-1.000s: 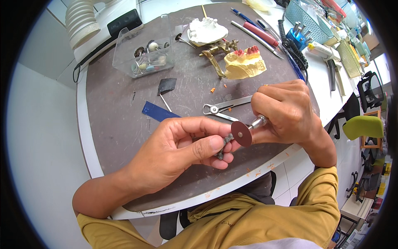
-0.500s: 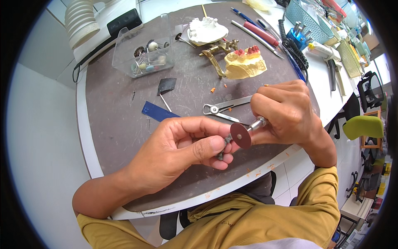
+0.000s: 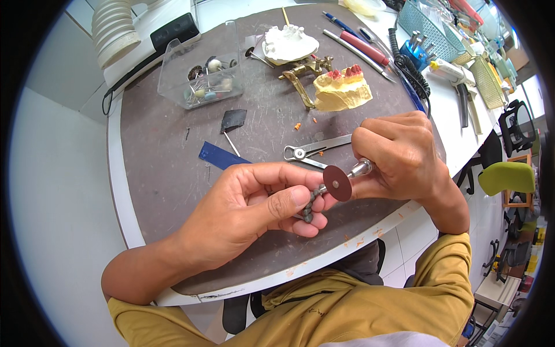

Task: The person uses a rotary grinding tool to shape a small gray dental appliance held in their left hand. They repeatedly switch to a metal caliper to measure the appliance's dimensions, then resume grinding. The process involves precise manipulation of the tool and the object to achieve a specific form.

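My left hand [image 3: 231,214] pinches a small dark grey metal dental bridge [image 3: 307,213] between thumb and fingers. Part of the bridge is hidden behind them. In my right hand [image 3: 399,153] is a silver rotary handpiece [image 3: 362,168], gripped in closed fingers. On its tip sits a round, dark red-brown cutting disc [image 3: 338,188], which overlaps the end of the bridge in view. Whether the disc touches the metal, I cannot tell. Behind the hands lies a metal caliper [image 3: 324,144]. Beside my left hand are a blue strip [image 3: 221,154] and a dark square piece [image 3: 233,119].
A clear box [image 3: 173,81] of mounted polishing bits stands at the back left. Further back are a white dental cast [image 3: 289,45], a brass articulator [image 3: 298,87] and a yellow cast [image 3: 342,95] with red teeth. Pens, a coiled cord [image 3: 419,81] and baskets [image 3: 430,32] line the right.
The disc has moved slightly up and right. More of the grey bridge shows beside my left thumb. Both hands keep their grips.
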The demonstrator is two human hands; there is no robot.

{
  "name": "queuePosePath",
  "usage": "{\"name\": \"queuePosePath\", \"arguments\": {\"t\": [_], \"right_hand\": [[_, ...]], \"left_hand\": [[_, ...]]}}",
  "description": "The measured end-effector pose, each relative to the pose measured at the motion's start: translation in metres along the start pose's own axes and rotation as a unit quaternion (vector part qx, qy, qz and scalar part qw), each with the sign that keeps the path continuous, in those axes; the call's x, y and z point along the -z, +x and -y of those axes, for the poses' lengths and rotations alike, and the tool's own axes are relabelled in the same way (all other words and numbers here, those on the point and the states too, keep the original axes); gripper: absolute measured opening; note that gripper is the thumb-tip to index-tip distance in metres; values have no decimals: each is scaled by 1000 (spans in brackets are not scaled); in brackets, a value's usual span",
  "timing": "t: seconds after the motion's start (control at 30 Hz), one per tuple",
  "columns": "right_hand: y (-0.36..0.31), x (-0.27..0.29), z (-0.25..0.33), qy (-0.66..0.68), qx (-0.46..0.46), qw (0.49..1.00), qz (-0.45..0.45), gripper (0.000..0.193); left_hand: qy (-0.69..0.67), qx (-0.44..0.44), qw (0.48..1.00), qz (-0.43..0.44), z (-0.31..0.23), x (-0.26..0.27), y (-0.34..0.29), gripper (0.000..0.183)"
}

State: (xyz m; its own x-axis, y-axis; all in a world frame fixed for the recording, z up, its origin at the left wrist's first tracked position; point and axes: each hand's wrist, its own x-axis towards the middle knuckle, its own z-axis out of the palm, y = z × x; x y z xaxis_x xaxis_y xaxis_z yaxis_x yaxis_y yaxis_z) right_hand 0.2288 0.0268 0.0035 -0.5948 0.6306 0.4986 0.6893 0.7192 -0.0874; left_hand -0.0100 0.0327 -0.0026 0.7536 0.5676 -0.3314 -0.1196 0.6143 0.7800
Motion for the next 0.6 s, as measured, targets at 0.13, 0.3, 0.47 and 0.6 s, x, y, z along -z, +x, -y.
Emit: {"name": "queuePosePath", "arguments": {"t": [0.13, 0.3, 0.47, 0.6], "right_hand": [[0, 0, 1, -1, 1, 1000, 6, 59], [1, -1, 1, 1, 16, 1000, 7, 59], [1, 0, 1, -6, 2, 1000, -8, 59], [-1, -1, 0, -2, 3, 1000, -3, 60]], "left_hand": [[1, 0, 1000, 0, 0, -1, 0, 24], [3, 1, 1000, 8, 0, 0, 1, 25], [-10, -2, 1000, 0, 1, 0, 0, 25], [-10, -3, 1000, -2, 1, 0, 0, 25]]}}
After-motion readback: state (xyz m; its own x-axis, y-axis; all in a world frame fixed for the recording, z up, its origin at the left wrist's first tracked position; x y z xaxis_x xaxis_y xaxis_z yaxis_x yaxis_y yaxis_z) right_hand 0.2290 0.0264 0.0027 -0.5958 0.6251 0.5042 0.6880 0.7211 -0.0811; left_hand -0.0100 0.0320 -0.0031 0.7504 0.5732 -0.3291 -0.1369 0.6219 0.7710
